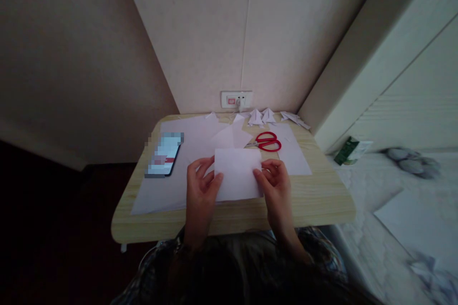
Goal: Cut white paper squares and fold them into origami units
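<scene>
Checked cloth (pixel 324 253), left hand (pixel 201 186) and right hand (pixel 277 185) pinching opposite edges of smooth white rectangular paper (pixel 238 174), red-handled metal scissors (pixel 268 142)

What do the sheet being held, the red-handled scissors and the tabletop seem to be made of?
Held sheet: matte white paper, by its thin, straight edges.
Scissors: smooth red handles, probably plastic or plastic-coated; the bit of blade showing is greyish, likely metal.
Tabletop: pale, with wood-like grain; it could be real wood or printed laminate.

The sheet (pixel 238 178) is smooth matt paper, the scissors (pixel 264 141) metal with plastic handles (pixel 271 150), the table (pixel 318 200) wood-grained and smooth.
</scene>
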A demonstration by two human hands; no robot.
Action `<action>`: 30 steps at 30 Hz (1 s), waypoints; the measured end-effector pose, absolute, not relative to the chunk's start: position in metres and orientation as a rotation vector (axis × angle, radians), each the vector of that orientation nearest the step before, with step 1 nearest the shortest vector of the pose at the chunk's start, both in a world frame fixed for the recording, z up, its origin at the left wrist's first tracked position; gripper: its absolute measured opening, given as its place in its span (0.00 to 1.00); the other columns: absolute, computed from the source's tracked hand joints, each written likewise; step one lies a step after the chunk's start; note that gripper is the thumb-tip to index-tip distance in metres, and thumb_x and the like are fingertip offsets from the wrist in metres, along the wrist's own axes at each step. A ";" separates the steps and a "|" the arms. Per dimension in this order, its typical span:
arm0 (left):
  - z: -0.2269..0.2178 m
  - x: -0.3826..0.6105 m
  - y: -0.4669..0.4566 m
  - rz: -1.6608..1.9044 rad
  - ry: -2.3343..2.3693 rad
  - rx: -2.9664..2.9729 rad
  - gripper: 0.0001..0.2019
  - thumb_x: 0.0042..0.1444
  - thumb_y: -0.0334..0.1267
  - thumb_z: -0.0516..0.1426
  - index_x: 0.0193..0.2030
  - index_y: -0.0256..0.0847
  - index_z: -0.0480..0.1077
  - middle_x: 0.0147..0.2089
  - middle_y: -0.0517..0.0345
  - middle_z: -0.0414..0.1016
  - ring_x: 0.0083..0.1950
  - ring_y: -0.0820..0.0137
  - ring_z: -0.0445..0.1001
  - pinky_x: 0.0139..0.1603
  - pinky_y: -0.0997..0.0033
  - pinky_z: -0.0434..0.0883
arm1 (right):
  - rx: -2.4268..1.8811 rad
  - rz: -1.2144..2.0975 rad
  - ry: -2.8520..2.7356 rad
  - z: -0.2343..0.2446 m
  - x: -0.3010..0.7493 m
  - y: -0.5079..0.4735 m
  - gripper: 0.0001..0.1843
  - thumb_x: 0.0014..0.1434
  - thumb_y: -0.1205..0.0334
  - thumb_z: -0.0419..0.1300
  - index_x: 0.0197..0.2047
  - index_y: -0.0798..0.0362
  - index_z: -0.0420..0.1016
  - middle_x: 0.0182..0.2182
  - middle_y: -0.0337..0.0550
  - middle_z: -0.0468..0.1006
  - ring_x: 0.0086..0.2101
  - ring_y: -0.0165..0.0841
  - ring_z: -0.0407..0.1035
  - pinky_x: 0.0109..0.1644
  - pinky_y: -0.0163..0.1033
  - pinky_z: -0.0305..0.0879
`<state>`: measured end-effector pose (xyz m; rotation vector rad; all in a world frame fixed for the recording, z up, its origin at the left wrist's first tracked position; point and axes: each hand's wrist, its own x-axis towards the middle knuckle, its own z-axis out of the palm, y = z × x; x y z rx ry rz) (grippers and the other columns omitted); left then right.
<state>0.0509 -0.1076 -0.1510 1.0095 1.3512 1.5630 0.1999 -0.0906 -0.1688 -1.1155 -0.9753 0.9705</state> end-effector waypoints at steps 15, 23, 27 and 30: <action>-0.161 0.059 -0.107 1.587 1.403 0.994 0.13 0.53 0.38 0.65 0.41 0.43 0.65 0.52 0.50 0.79 0.44 0.66 0.82 0.44 0.66 0.77 | -1.090 0.924 -0.874 -0.183 0.190 -0.087 0.17 0.54 0.57 0.69 0.42 0.47 0.67 0.35 0.36 0.75 0.35 0.31 0.74 0.40 0.36 0.73; -0.169 0.060 -0.105 1.619 1.494 1.033 0.11 0.52 0.41 0.63 0.37 0.43 0.65 0.51 0.49 0.80 0.46 0.62 0.82 0.46 0.62 0.77 | -1.088 0.935 -0.857 -0.187 0.186 -0.086 0.15 0.54 0.57 0.69 0.41 0.47 0.68 0.36 0.36 0.76 0.36 0.33 0.74 0.40 0.37 0.72; -0.166 0.061 -0.104 1.627 1.536 1.081 0.10 0.53 0.41 0.63 0.40 0.42 0.70 0.45 0.51 0.81 0.46 0.60 0.81 0.49 0.61 0.77 | -1.076 0.965 -0.855 -0.187 0.183 -0.086 0.15 0.54 0.57 0.69 0.41 0.46 0.69 0.34 0.35 0.76 0.34 0.32 0.73 0.37 0.36 0.71; -0.165 0.059 -0.104 1.607 1.570 1.122 0.11 0.52 0.41 0.62 0.41 0.41 0.73 0.44 0.51 0.81 0.46 0.60 0.80 0.50 0.61 0.75 | -1.075 0.981 -0.856 -0.188 0.180 -0.087 0.15 0.54 0.57 0.69 0.41 0.46 0.69 0.34 0.35 0.76 0.34 0.31 0.73 0.37 0.35 0.71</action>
